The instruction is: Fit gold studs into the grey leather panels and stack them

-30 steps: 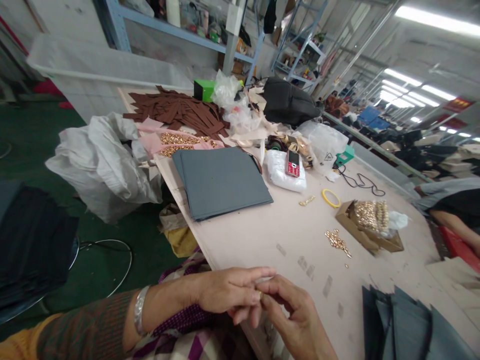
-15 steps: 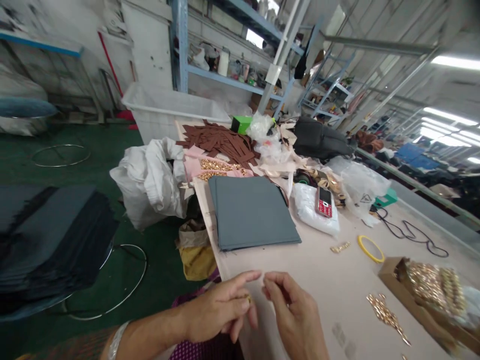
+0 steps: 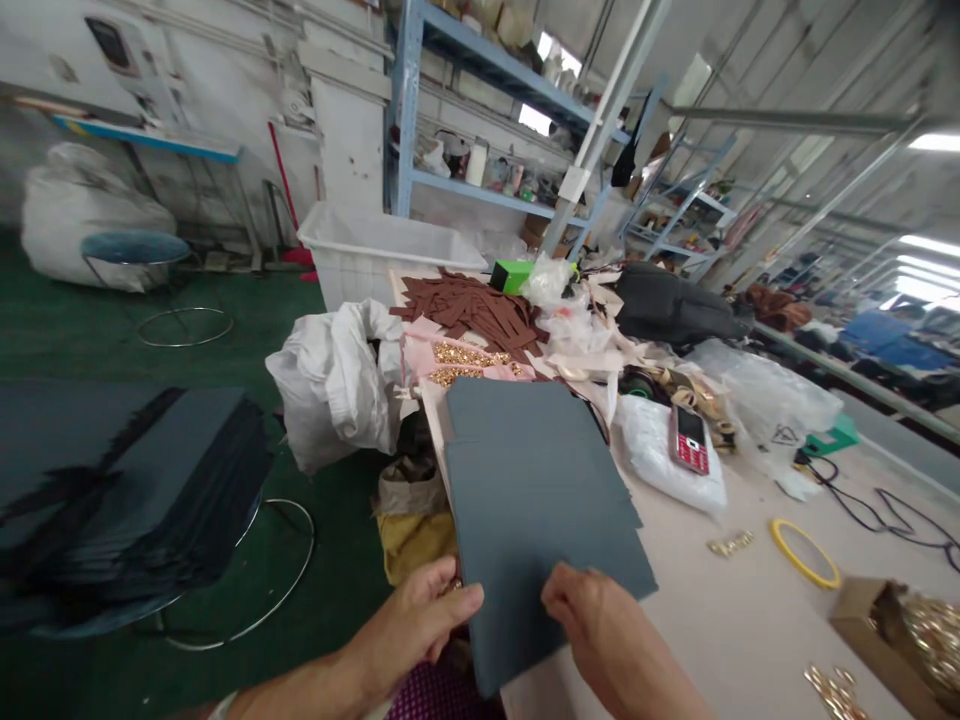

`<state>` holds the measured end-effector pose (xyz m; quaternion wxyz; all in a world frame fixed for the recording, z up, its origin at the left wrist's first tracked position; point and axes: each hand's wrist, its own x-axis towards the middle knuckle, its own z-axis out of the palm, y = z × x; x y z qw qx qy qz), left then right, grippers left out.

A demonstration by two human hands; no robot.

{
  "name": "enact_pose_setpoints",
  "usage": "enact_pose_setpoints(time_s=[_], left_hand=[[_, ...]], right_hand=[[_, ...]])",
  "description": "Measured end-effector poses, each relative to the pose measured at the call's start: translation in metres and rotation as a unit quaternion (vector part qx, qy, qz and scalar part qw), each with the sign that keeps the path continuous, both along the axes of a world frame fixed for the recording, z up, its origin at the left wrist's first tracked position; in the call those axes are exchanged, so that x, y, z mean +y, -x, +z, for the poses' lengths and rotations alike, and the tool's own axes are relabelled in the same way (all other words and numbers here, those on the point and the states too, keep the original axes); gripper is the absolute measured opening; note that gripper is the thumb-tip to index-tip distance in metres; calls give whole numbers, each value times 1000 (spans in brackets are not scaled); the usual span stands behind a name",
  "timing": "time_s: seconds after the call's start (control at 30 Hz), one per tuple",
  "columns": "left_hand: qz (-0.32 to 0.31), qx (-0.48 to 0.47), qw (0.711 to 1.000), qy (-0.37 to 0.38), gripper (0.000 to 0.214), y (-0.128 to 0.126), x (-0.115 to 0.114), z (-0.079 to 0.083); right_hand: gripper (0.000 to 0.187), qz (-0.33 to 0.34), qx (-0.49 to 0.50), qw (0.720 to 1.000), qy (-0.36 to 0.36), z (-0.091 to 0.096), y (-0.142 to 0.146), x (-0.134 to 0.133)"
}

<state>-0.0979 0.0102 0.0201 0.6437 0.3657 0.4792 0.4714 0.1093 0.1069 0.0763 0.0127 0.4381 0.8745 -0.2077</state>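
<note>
A dark blue-grey fabric sheet (image 3: pixel 525 540) reaches towards me over the table's front left edge, its near corner past the tabletop. Beneath its far part lies a stack of like sheets (image 3: pixel 525 405). My left hand (image 3: pixel 409 625) grips the sheet's left edge, thumb on top and the other fingers partly hidden. Over the sheet's near right part, my right hand (image 3: pixel 611 630) is closed with fingers curled in; whatever they hold, if anything, is hidden.
Right of the sheets lie a white packet (image 3: pixel 660 455) with a red phone (image 3: pixel 690 440), gold pieces (image 3: pixel 731 543), a yellow ring (image 3: pixel 805 553) and a cardboard box (image 3: pixel 859 620). Brown strips (image 3: pixel 472 310) lie behind. More dark sheets (image 3: pixel 187 480) are piled on the left.
One grey sheet has come towards me from the stack. My left hand has moved left onto its edge, and my right hand is now over it. The view has shifted left.
</note>
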Motion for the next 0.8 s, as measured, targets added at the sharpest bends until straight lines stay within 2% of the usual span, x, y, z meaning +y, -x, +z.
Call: enact_pose_setpoints(time_s=[0.07, 0.13, 0.23, 0.3, 0.37, 0.47, 0.57, 0.8], left_hand=[[-1, -20, 1000, 5, 56, -5, -1, -5], [0, -27, 999, 17, 53, -12, -3, -8], [-6, -91, 996, 9, 44, -21, -5, -2], [-16, -141, 990, 3, 37, -23, -5, 4], [-16, -150, 988, 18, 35, -21, -4, 8], [16, -119, 991, 53, 44, -17, 1, 6], [47, -96, 992, 71, 47, -14, 6, -1], [72, -80, 989, 102, 47, -16, 10, -16]], right_hand=[[22, -22, 57, 995, 81, 0, -19, -16], [22, -91, 146, 977, 123, -5, -27, -26], [29, -218, 267, 924, 164, -20, -24, -30], [32, -260, 327, 887, 196, -28, -16, -27], [33, -269, 362, 864, 226, -32, -6, -21], [33, -262, 381, 847, 263, -31, 5, -12], [31, -255, 385, 841, 282, -30, 12, -6], [29, -258, 381, 840, 288, -30, 24, -3]])
